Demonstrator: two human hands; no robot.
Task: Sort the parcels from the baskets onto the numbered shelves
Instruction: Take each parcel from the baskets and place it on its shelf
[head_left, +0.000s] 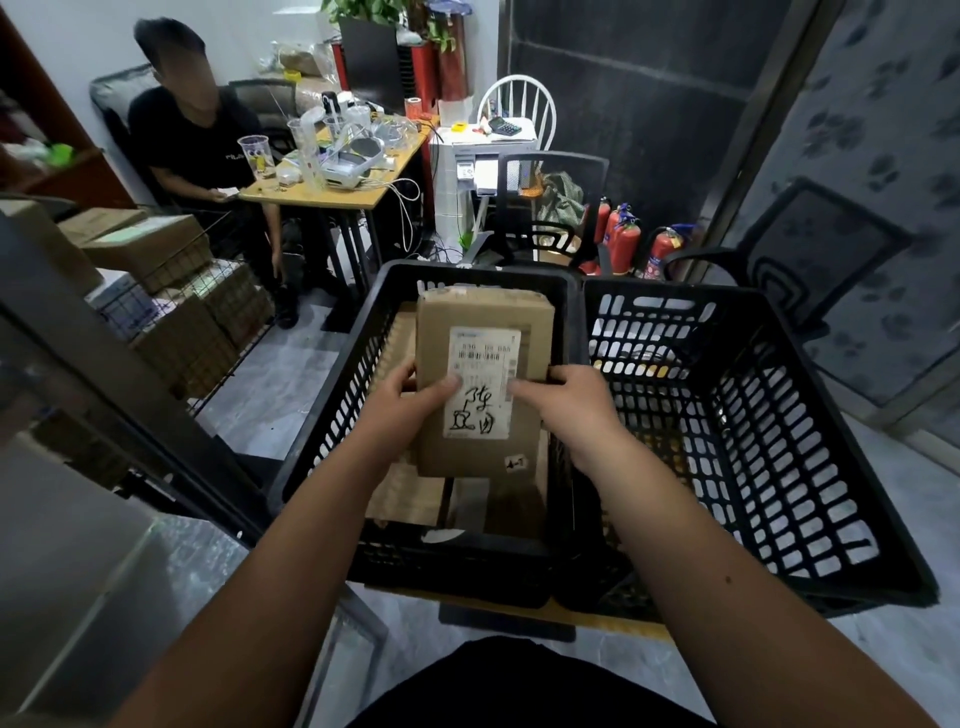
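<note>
**Both hands on a labelled carton above the left basket**

I see my left hand (410, 397) and my right hand (563, 400) gripping one brown cardboard parcel (483, 379) from either side, thumbs pressed on its top face and fingers curled round its edges. The parcel is held over the left black plastic basket (332, 395), its long side running away from me. A white shipping label (480, 382) with a barcode and black handwritten characters covers much of the top face; both thumbs lie on the label's side edges. A small white sticker (516, 462) sits at the parcel's near right corner.

Beneath the held parcel, more cardboard parcels (410, 493) lie in the bottom of the left basket. Touching it on the right stands a second black basket (779, 441); I cannot tell what, if anything, lies in its bottom.

To my left a wire shelf rack (171, 291) carries stacked cartons. Beyond it a seated person in a black shirt (192, 135) is at a cluttered wooden desk (332, 182). Behind the baskets stand a black mesh chair (550, 208) and several red fire extinguishers (623, 244) against the dark wall.
</note>
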